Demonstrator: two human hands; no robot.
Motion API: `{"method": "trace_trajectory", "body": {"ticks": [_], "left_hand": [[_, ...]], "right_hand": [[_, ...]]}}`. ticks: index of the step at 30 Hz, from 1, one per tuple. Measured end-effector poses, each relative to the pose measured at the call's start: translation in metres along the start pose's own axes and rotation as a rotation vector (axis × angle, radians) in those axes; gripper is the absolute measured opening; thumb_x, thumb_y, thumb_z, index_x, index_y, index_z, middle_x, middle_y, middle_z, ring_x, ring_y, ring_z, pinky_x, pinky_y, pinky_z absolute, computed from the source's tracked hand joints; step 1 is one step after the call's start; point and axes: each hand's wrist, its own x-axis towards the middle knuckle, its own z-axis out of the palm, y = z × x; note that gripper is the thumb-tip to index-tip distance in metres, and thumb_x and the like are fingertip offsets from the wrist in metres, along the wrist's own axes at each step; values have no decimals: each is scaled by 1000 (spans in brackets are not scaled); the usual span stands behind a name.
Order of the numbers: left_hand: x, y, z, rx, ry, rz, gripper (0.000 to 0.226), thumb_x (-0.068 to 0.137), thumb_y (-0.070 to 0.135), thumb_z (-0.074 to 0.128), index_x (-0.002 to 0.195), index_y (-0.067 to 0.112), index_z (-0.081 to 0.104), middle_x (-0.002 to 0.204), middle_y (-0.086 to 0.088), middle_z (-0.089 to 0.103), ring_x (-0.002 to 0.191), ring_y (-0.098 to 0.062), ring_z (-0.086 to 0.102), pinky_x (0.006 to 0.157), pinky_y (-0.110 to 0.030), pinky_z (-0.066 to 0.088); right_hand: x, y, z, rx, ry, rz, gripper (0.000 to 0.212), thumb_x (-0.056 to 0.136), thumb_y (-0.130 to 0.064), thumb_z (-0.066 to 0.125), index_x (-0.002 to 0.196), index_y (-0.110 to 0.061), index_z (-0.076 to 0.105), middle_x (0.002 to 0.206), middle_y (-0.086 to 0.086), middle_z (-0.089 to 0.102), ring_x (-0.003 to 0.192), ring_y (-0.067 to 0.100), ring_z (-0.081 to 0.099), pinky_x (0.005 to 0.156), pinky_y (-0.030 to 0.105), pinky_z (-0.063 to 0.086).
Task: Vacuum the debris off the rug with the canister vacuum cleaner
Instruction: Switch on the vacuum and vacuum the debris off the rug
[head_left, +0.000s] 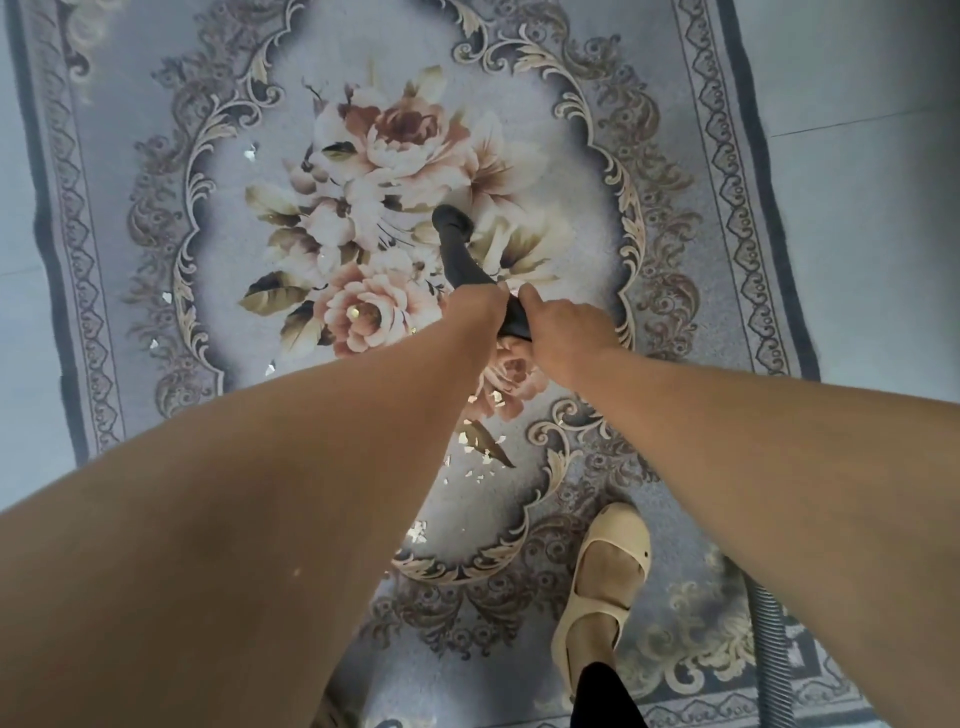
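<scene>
Working the black wand (464, 255) across the rug (524, 130), item by item.

- Hands, two. The left hand (477, 310) and the right hand (567, 333) both curl round the upper end of the wand, close together with their fingers nearly meeting. Neither is spread.
- Wand, one. It slants down and away from the person, and its nozzle tip (452, 220) rests on or just above the central flower pattern. Contact cannot be told for certain.
- Hose, one. A grey ribbed length (768, 631) shows at the lower right. The canister itself is out of view.
- Rug, one. It is grey-blue with a floral medallion and lies on a pale tiled floor (857, 171).
- Debris (478, 448), shiny pale flakes:
  - A dense scatter near the person, below the hands, too many and too small to count.
  - A further clump (417, 531) closer in.
  - About five single flakes on the left half of the medallion, for example (251, 154) and (167, 297).
- Sandalled foot (602, 582), one, standing on the rug's near border.

Handling note, as judgement: most of the debris lies nearer the person than the tip does. The nozzle is best drawn back in slow overlapping strokes, kept flat to the pile. It should then sweep left for the stray flakes, with the hose kept clear of the foot.
</scene>
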Motion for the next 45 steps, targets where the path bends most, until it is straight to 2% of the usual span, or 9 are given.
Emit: {"method": "trace_trajectory", "body": {"ticks": [6,11,14,19,27,33,39,43,45], "left_hand": [[-24,-36,-17,88,-114,-146,16,101,14,48,92,1,52,78,-13,59,77,-28,61,90,-51,53],[-7,-42,-33,106,-112,-94,18,101,13,47,112,0,53,105,-17,67,96,-30,67,81,-52,55],[12,-17,-53,144,-83,-12,27,100,14,49,124,3,52,87,-13,61,67,-26,59,84,-53,55],[40,7,-82,191,-68,59,16,101,13,47,109,2,55,85,-10,59,83,-27,63,91,-54,51],[60,-43,-106,260,-168,106,27,99,10,50,126,7,49,114,-16,64,89,-32,66,62,-50,56],[69,-15,-120,264,-148,168,22,99,13,49,120,5,53,96,-13,65,78,-28,64,56,-44,56],[88,-18,-133,281,-172,302,18,101,12,46,114,6,56,128,-16,58,117,-34,57,98,-54,47],[96,-39,-127,67,-116,331,35,94,7,52,128,10,49,119,-16,60,91,-35,62,55,-49,56],[101,-48,-121,5,-91,385,46,90,8,53,135,17,45,123,-13,58,98,-32,61,49,-42,54]], "right_hand": [[-41,-4,36,-75,-61,-81,57,96,-45,52,138,-13,29,113,10,65,100,33,66,74,38,48],[-38,-23,46,-32,-48,-35,57,95,-44,54,137,-13,29,113,11,65,99,35,66,71,37,45],[-8,-48,40,2,-3,-14,51,96,-41,53,133,-13,32,113,12,64,102,34,64,70,36,41],[30,-83,40,13,49,38,52,98,-40,51,137,-13,30,117,13,62,104,35,62,70,35,38],[-12,-104,85,-50,113,82,65,98,-47,47,139,-18,6,107,10,66,96,31,65,74,36,46],[13,-120,61,68,96,129,55,98,-44,49,139,-16,28,108,13,62,88,33,62,66,36,42],[36,-133,79,111,190,115,49,96,-45,52,130,-15,36,109,11,63,89,32,61,66,36,39],[28,-126,94,80,224,102,48,96,-47,52,128,-15,36,107,9,62,78,27,52,65,35,38],[26,-122,100,118,217,85,50,95,-50,52,127,-14,37,100,7,58,81,28,55,66,35,38]]}}
